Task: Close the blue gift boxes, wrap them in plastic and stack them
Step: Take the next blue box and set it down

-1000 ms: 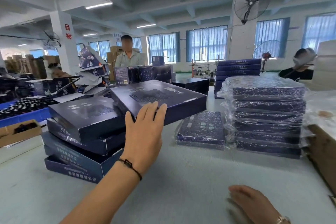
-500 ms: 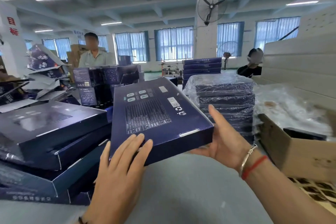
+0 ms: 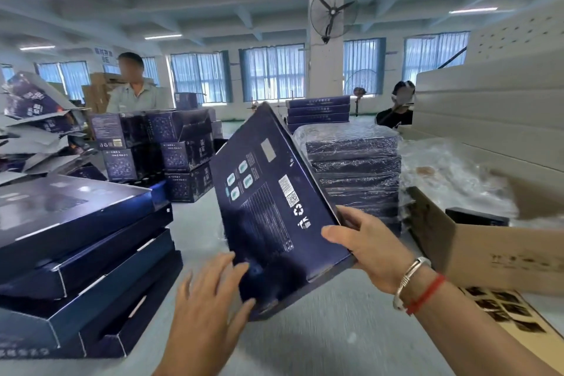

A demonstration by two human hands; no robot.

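A flat dark blue gift box (image 3: 268, 201) is tilted steeply up in front of me, its printed back side facing me. My right hand (image 3: 369, 244) grips its lower right edge, thumb on the face. My left hand (image 3: 207, 302) is at its lower left corner, fingers spread against the box. A pile of several unwrapped blue boxes (image 3: 76, 253) lies at my left. A stack of plastic-wrapped blue boxes (image 3: 354, 174) stands behind the held box, to the right.
An open cardboard carton (image 3: 476, 250) sits at my right, with loose plastic film (image 3: 451, 174) behind it. Smaller blue cartons (image 3: 158, 149) are stacked across the grey table (image 3: 320, 339). Two people work at the far side. White boards (image 3: 494, 107) lean at the right.
The box has swung from lying nearly flat to standing steeply on its near edge. My right hand moved from under its side to gripping the lower right edge.
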